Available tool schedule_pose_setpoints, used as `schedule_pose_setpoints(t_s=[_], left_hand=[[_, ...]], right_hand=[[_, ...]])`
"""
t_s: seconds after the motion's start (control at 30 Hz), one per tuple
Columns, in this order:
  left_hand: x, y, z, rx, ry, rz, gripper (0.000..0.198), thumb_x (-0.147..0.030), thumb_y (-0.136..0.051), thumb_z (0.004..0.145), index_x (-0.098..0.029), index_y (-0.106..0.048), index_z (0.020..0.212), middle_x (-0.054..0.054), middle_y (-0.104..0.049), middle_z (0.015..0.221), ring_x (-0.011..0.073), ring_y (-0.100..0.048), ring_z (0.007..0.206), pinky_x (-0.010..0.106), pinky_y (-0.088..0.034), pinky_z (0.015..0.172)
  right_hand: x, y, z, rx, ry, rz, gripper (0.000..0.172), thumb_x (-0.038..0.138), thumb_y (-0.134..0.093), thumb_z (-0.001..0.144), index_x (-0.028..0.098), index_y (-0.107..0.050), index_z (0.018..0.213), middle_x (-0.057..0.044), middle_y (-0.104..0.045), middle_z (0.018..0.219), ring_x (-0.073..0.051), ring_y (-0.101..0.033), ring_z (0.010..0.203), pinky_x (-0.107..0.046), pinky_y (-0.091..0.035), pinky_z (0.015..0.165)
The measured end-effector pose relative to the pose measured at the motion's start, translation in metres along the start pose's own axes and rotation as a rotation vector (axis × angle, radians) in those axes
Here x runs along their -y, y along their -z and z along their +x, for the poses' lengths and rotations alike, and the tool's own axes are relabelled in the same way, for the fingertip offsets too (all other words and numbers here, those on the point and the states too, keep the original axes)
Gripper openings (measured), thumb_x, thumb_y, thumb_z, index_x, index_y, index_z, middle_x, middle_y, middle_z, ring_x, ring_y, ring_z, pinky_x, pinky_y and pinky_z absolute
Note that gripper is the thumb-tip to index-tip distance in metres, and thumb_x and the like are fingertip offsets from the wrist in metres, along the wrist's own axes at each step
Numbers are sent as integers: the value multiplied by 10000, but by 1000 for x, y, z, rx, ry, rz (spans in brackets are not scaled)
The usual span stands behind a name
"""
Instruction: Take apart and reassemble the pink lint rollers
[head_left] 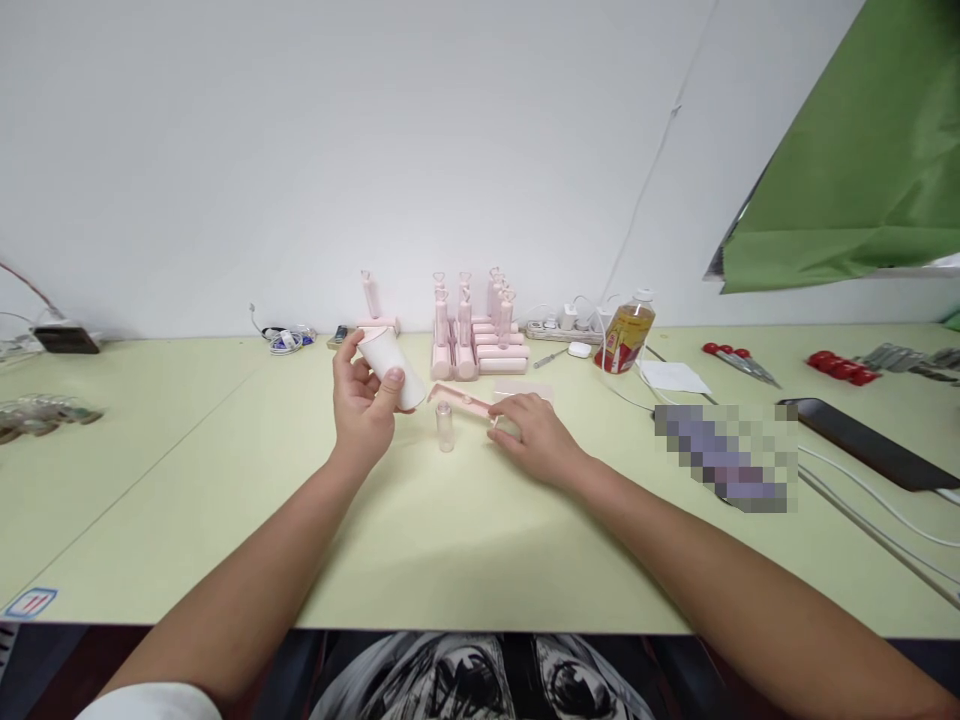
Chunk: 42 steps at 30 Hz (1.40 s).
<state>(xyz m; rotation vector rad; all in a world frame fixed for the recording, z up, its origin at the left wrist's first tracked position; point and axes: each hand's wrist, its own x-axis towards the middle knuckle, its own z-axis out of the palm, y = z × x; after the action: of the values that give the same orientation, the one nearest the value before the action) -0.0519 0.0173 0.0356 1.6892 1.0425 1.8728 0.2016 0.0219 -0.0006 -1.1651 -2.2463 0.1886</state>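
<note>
head view: left hand wraps thumb and fingers round a white roll, lifted clear of the table and tilted, its lower end toward the pink handle. right hand lies on that handle's end, seemingly steadying it; gripping or merely pressing, i cannot tell. a clear cap stands between the hands.

Looks down on a pale green table. Bears stacked pink roller parts at back centre, an upright clear vial beside a lying pink handle. Rightward: power strip, amber bottle, white paper, red-handled scissors, possibly a dark phone.
</note>
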Motion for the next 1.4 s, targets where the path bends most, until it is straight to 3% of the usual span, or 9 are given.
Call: schedule_pose_setpoints(t_s=[0.2,0.33,0.4,0.5,0.6,0.7,0.9,1.17,1.4], left_hand=[[-6,1,1,2,54,-70,613,-492,-600,872,-352,-283,1378,65,-588,1076,167,-647,784,242,-562,498],[-27,-3,-7,80,215,-196,552,-481,-560,893,-360,-300,1365,41,-610,1006,174,-666,742,265,-574,464],[-41,-7,-13,122,290,-310,564,-449,-592,881,-358,-305,1358,45,-617,1029,181,-676,755,244,-558,440],[-57,-13,-21,198,411,-475,555,-432,-597,881,-338,-308,1345,56,-616,1081,199,-693,798,213,-529,410],[-63,-19,-28,278,569,-584,558,-416,-616,869,-302,-330,1335,63,-625,1072,210,-701,790,200,-508,386],[-63,-24,-33,375,685,-592,594,-412,-646,847,-286,-344,1343,66,-638,1020,214,-701,736,187,-462,340],[-57,-29,-38,534,823,-515,593,-442,-677,815,-266,-405,1311,15,-590,839,152,-637,582,152,-356,313],[-53,-32,-44,678,897,-472,586,-478,-648,827,-272,-408,1320,20,-554,836,170,-625,611,203,-402,422],[-48,-30,-45,817,723,-369,582,-442,-562,887,-263,-360,1402,56,-594,1021,192,-599,856,286,-469,700]], right_hand=[[-4,25,-7,-433,-201,284,221,374,-398,924,223,-524,1027,-40,-561,855,-222,-545,780,-365,-434,722],[-11,41,-12,-602,-132,612,225,448,-415,897,243,-503,924,-1,-510,742,-198,-535,683,-343,-421,660],[-12,48,-13,-530,-74,819,263,488,-426,878,237,-500,851,7,-503,689,-179,-526,599,-322,-411,592],[-9,55,-14,-171,-46,1008,348,536,-433,859,212,-501,750,10,-491,601,-154,-498,487,-290,-369,487],[-2,55,-15,151,-87,978,393,545,-464,856,182,-519,716,12,-482,564,-131,-481,463,-256,-321,455],[6,50,-16,310,-118,956,426,573,-492,847,170,-519,708,28,-455,555,-111,-467,456,-236,-295,455],[12,41,-14,334,-204,991,434,576,-473,870,178,-504,702,48,-438,496,-105,-463,405,-228,-296,426],[14,34,-14,294,-292,1016,424,563,-458,898,188,-500,703,58,-435,485,-104,-476,375,-219,-299,389],[24,31,-15,290,-283,998,472,607,-461,900,187,-468,684,64,-418,517,-79,-432,386,-213,-345,386]])
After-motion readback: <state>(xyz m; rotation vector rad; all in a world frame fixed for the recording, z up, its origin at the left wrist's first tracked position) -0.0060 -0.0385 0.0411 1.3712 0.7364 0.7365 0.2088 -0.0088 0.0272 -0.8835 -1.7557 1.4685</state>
